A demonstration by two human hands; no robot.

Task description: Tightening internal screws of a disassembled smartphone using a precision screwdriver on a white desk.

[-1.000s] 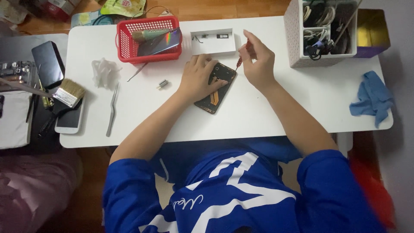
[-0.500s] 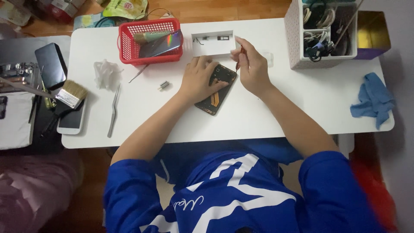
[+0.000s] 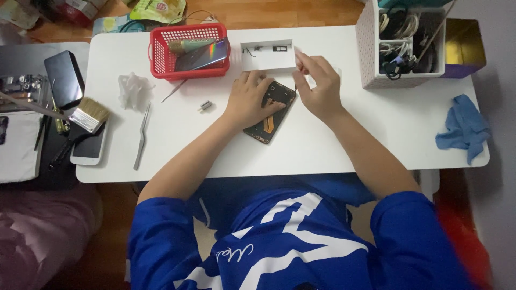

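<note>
Left hand (image 3: 250, 101) lay flat, fingers spread, pressed on opened dark rectangular phone (image 3: 270, 111) at centre of white bench (image 3: 376, 134). Phone long axis ran diagonal, upper end toward right hand (image 3: 318, 86). Right hand hovered just beside that upper end, fingertips pinched together on something too small to identify. White shallow tray (image 3: 267, 55) just beyond; red mesh plastic basket (image 3: 189, 51) to left.
</note>
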